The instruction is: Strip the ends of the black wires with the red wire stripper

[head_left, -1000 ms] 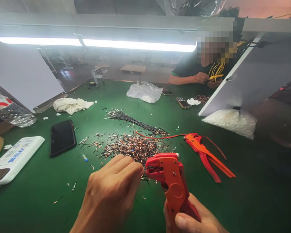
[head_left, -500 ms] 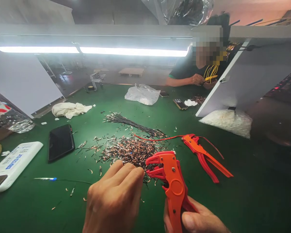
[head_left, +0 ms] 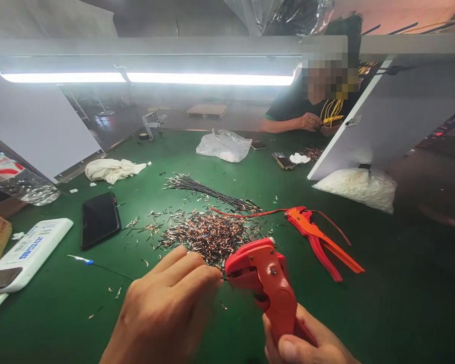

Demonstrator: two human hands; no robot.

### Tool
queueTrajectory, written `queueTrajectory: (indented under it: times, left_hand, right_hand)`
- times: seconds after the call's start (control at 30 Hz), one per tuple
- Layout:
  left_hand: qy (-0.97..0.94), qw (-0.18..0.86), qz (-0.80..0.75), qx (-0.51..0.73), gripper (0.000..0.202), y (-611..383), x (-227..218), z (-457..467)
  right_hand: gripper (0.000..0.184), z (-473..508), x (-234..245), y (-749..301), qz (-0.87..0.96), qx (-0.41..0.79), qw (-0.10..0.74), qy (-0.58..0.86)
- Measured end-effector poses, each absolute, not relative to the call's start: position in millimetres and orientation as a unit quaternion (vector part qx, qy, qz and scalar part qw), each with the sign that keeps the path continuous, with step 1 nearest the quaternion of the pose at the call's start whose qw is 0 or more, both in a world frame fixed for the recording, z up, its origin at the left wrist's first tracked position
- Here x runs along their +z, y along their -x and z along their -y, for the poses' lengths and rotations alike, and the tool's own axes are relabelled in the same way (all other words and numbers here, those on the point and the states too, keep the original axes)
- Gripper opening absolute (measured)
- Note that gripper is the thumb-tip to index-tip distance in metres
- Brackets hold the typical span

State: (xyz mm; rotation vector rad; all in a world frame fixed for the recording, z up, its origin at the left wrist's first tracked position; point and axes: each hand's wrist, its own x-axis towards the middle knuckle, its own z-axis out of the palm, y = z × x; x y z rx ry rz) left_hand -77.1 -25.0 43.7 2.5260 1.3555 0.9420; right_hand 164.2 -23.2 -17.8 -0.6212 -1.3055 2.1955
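My right hand (head_left: pixel 307 338) grips the handles of an orange-red wire stripper (head_left: pixel 267 280), jaws pointing left. My left hand (head_left: pixel 167 308) is pinched on a thin dark wire, its end at the stripper's jaws (head_left: pixel 227 275). Just beyond lies a heap of stripped wire pieces with copper ends (head_left: pixel 208 235). A bundle of long black wires (head_left: pixel 208 191) lies behind the heap. A second orange stripper (head_left: pixel 318 240) rests on the green table (head_left: pixel 382 283) to the right, with a red wire (head_left: pixel 246 215) beside it.
A black phone (head_left: pixel 99 219) and a white box (head_left: pixel 30 250) lie at the left, with a thin blue-tipped wire (head_left: pixel 98 265) near them. A white cloth (head_left: pixel 111 169), clear bags (head_left: pixel 224 145) (head_left: pixel 356 187) and a white panel (head_left: pixel 387 121) stand farther back. Another person (head_left: pixel 311 108) handles yellow wires across the table.
The stripper's head has tilted and moved slightly left and down, closing onto the wire at my left fingertips. My left hand dropped lower in view.
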Motion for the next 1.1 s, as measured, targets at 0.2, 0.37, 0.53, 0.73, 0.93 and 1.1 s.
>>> queueTrajectory:
  times: [0.2, 0.37, 0.53, 0.73, 0.93, 1.1]
  left_hand:
    - [-0.836, 0.075, -0.456, 0.297, 0.015, 77, 44, 29]
    - [-0.825, 0.066, -0.454, 0.330, 0.016, 72, 37, 27]
    - [-0.828, 0.031, -0.478, 0.292, 0.021, 69, 24, 32]
    - [-0.812, 0.040, -0.483, 0.325, 0.020, 70, 25, 29]
    - [-0.807, 0.042, -0.485, 0.335, 0.018, 69, 24, 22]
    - [-0.792, 0.139, -0.469, 0.365, 0.026, 55, 5, 11]
  right_hand:
    - [0.062, 30, -28, -161, 0.486, 0.790, 0.239, 0.286]
    - [0.062, 33, -28, -158, 0.486, 0.766, 0.251, 0.338]
    - [0.066, 31, -26, -152, 0.531, 0.725, 0.235, 0.371]
    - [0.064, 29, -26, -155, 0.515, 0.737, 0.241, 0.366]
    - [0.055, 29, -42, -158, 0.375, 0.853, 0.256, 0.258]
    - [0.052, 23, -53, -157, 0.350, 0.866, 0.265, 0.238]
